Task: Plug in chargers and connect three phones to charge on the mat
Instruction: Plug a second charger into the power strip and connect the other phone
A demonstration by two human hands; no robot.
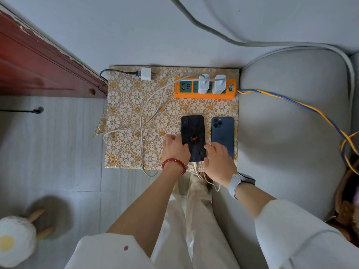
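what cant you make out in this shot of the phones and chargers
Head view:
- Blue phone port: hidden under the right hand.
- Black phone lower left corner: covered by the left hand.
- Third phone: none in view.
- Loose white charger cable end: cannot be traced.

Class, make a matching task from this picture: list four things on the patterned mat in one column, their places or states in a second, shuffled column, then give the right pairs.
Things
1. black spider phone
2. blue phone
3. loose white charger
4. orange power strip

States
A. lies unplugged at the mat's far edge
B. holds two white chargers
C. under the left hand, cable at its near end
D. nearest the grey cushion, right hand over its near end

Pairs: 1-C, 2-D, 3-A, 4-B
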